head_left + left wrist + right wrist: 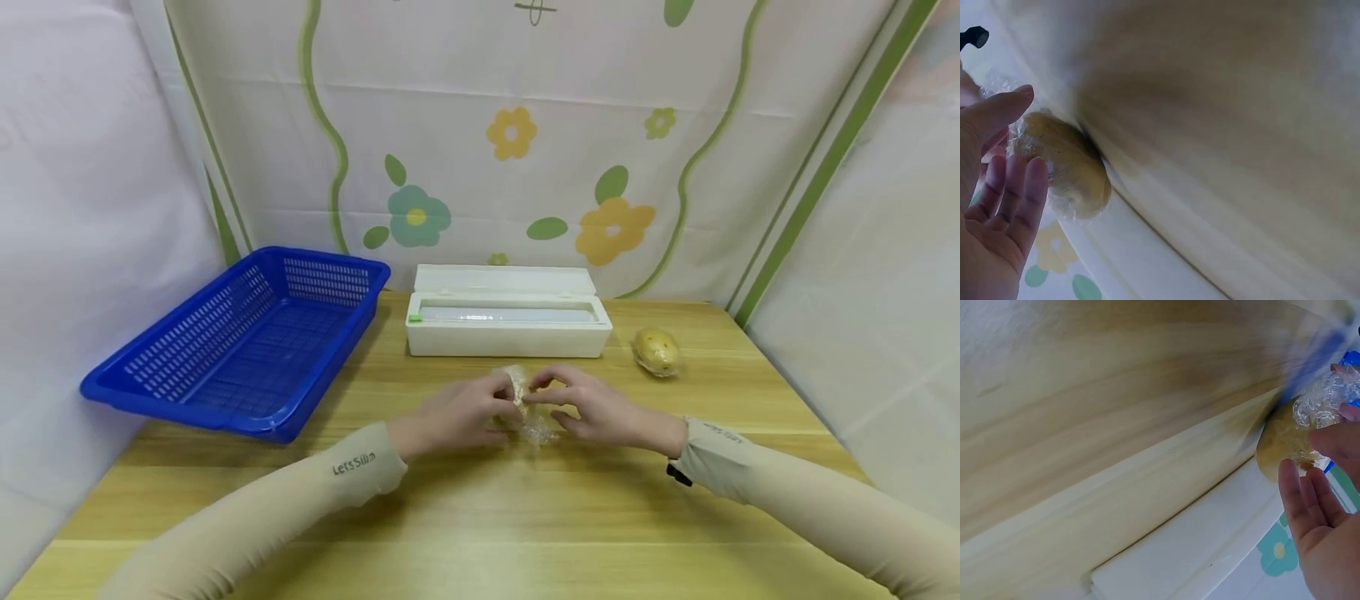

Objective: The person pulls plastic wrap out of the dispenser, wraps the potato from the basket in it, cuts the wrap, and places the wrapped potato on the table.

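Note:
A potato (1079, 165) in crinkled clear plastic wrap (1327, 400) sits between the two hands, low over the wooden table; in the head view the fingers largely hide it. My left hand (468, 412) curls its fingers round the left side of the wrapped potato. On the other side, my right hand (596, 408) reaches in with bent, spread fingers. Its index fingertip is at the wrap, with the thumb apart below. Loose film stands up above and below the fingertips.
Behind the hands stands a long white plastic-wrap dispenser (510, 340), its lid raised and a roll inside. Another wrapped potato (657, 352) lies to its right. On the left is a blue plastic basket (330, 337). Patterned cloth (465, 167) encloses the table (480, 533).

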The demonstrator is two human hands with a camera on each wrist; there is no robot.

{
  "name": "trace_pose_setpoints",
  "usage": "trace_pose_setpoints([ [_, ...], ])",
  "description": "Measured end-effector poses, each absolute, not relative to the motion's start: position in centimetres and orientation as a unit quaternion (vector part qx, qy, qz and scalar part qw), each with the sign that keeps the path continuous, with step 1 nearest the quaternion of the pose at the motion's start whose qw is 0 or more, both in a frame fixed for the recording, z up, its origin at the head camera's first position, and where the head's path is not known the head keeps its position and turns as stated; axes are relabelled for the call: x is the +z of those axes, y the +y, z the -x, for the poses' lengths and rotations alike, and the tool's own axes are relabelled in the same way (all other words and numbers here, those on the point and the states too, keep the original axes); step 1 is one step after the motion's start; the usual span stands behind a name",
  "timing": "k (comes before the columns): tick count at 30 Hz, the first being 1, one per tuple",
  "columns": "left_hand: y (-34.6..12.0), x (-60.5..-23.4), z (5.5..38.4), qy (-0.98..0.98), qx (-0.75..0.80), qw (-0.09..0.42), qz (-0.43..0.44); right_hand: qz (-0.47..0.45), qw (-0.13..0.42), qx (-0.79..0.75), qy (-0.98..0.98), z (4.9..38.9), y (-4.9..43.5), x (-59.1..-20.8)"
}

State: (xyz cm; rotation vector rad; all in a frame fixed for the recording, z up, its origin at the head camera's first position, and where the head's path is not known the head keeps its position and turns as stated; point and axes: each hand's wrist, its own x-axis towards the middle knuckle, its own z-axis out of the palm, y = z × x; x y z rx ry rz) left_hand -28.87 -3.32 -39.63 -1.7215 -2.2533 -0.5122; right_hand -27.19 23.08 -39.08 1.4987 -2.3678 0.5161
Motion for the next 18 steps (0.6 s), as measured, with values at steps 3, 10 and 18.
trace_pose_setpoints([
  [3,-3.1,-39.8,28.5,-0.786,-0.164,0.138,0.580,-0.515,0.138,0.189,-0.825,27.2,23.0,-39.1],
  [10,-2.1,-39.4,28.0,-0.815,-0.139,0.142,0.544,-0.499,0.113,0.237,-0.826,27.5,22.8,-38.8],
  [18,-1.6,-38.6,27.5,-0.842,-0.080,0.152,0.511,-0.454,0.056,0.265,-0.849,27.3,22.5,-38.5],
])
